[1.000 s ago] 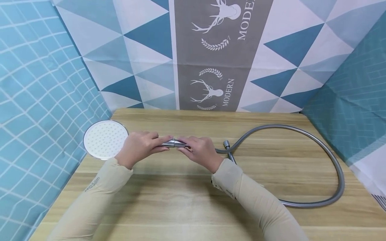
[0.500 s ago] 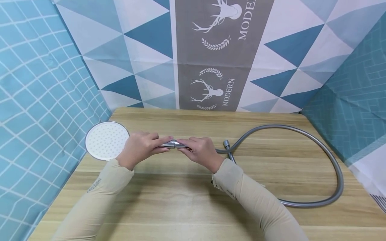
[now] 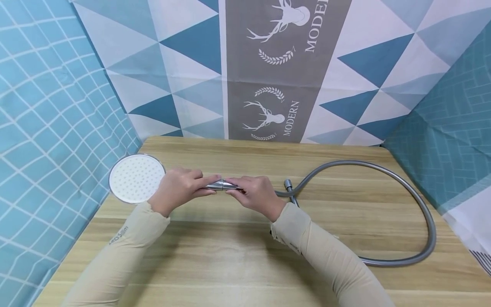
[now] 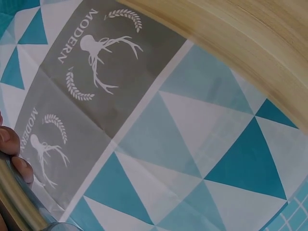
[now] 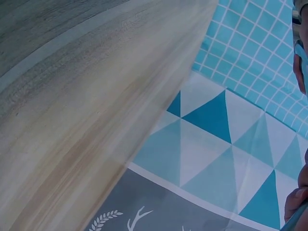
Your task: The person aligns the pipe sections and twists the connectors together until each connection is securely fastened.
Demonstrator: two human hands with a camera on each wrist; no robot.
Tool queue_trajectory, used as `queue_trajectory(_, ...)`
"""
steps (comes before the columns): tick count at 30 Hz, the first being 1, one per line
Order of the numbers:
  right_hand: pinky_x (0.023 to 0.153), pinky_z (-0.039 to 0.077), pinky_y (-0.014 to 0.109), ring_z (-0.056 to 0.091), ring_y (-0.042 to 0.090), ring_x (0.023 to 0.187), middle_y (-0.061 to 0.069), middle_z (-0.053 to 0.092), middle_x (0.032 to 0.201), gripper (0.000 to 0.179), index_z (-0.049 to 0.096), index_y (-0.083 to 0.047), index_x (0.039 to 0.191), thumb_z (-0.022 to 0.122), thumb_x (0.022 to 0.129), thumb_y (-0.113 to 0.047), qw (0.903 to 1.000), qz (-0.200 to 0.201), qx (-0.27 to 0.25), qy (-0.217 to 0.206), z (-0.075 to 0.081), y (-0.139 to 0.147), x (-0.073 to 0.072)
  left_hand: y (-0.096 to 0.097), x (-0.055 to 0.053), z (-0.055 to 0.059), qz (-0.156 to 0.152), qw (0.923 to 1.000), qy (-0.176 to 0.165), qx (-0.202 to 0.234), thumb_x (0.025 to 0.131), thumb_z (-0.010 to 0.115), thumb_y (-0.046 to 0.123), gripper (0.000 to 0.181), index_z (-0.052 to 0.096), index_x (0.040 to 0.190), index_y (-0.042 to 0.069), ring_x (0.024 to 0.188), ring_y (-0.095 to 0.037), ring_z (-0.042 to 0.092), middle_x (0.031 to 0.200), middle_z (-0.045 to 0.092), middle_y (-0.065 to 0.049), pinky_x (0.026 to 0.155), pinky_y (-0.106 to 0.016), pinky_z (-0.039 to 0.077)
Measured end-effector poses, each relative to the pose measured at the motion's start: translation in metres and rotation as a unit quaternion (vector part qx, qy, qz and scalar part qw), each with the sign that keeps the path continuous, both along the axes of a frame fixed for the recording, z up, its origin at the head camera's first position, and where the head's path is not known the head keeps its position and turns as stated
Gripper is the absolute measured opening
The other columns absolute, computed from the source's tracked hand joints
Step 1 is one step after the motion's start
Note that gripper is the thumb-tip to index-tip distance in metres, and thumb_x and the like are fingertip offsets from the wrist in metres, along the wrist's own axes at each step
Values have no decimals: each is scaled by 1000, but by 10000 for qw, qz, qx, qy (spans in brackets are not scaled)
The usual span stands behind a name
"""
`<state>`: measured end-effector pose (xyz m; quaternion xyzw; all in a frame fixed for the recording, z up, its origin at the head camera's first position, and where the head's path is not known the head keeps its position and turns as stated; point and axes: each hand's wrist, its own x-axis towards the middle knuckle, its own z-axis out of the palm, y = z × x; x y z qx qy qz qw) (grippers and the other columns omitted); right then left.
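Note:
A round white shower head [image 3: 137, 179] with a chrome rim faces up on the left in the head view. My left hand [image 3: 177, 188] grips its chrome handle [image 3: 215, 185], thumb and forefinger reaching toward the handle's end. There my right hand [image 3: 255, 192] pinches the chrome end fitting [image 3: 229, 186] of a grey shower hose, right at the joint with the handle. The hose [image 3: 430, 221] runs on from the right hand and loops across the table. In the left wrist view, fingertips [image 4: 21, 168] curl over the shiny handle. Only fingers [image 5: 297, 199] show at the right wrist view's edge.
The hose's other end connector [image 3: 288, 184] lies on the wooden table [image 3: 230, 264] near the right hand, crossing the hose. Patterned cloth walls [image 3: 264, 85] stand at the back, with a blue tiled sheet [image 3: 46, 119] on the left and a teal one [image 3: 452, 140] on the right.
The shower head has shifted slightly right and its tilt has altered a little. Both hands keep their hold at the joint and have barely moved.

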<state>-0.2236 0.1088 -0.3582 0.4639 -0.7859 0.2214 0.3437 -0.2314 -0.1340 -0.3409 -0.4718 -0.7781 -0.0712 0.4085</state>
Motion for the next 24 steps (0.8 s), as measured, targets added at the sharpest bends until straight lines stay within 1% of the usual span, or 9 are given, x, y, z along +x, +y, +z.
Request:
queue_trajectory(4, 50, 47, 17, 63, 7, 55, 7, 74, 81, 30, 74, -2, 106, 79, 81, -18, 10000, -16, -22, -35, 0, 1, 1, 1, 0, 1, 12, 10000, -1, -27, 99, 41, 53, 47, 74, 108, 20, 39, -12, 36, 56, 48, 1, 38, -24, 30)
queue_trajectory(10, 55, 51, 20, 69, 9, 65, 8, 75, 88, 32, 74, -3, 107, 80, 80, -19, 9999, -55, 29, -154, 0, 0, 0, 0, 0, 0, -26, 10000, -22, -4, 99, 43, 53, 46, 74, 107, 20, 40, -12, 34, 56, 45, 1, 38, -25, 29)
queue_trajectory(12, 54, 50, 19, 68, 8, 64, 7, 75, 87, 33, 73, -4, 108, 81, 80, -20, 9998, -100, 93, -150, -1, 0, 0, 0, 1, 0, -10, 10000, -41, -13, 99, 42, 53, 47, 74, 107, 20, 40, -12, 34, 56, 45, 1, 38, -25, 29)
queue_trajectory(15, 51, 48, 20, 64, 7, 58, 7, 74, 87, 40, 71, -3, 112, 83, 78, -22, 9997, -228, 126, -24, -3, 0, -1, -1, 2, 0, 37, 10000, -36, -39, 100, 41, 53, 47, 74, 107, 20, 40, -12, 36, 56, 46, 1, 38, -26, 31)
queue_trajectory(17, 51, 48, 20, 64, 7, 59, 7, 74, 88, 42, 69, -4, 113, 83, 78, -22, 9995, -262, 128, 83, -6, 0, -1, -1, 3, -1, 41, 10000, -37, -54, 100, 40, 53, 48, 74, 106, 20, 40, -13, 36, 56, 47, 1, 38, -26, 31)
queue_trajectory(19, 51, 48, 20, 65, 8, 59, 6, 74, 87, 40, 70, -3, 112, 83, 78, -20, 9996, -207, 60, 175, -8, 0, 0, -1, 3, -1, 39, 10000, 4, -56, 100, 41, 53, 48, 75, 106, 20, 40, -13, 37, 56, 47, 1, 38, -25, 31)
queue_trajectory(21, 51, 48, 19, 64, 7, 58, 4, 74, 83, 34, 72, -5, 109, 82, 79, -16, 9997, -122, -4, 213, -10, 0, 0, 0, 3, -1, 26, 10000, 67, -52, 99, 43, 52, 45, 74, 106, 20, 40, -13, 37, 56, 47, 1, 38, -25, 30)
queue_trajectory(24, 49, 45, 17, 58, 5, 53, 1, 71, 73, 29, 74, -6, 106, 81, 79, -12, 9996, -94, -128, 230, -10, 0, 2, 1, 3, 0, 57, 9998, 195, -45, 99, 47, 51, 42, 74, 107, 21, 40, -12, 38, 56, 47, 1, 37, -25, 30)
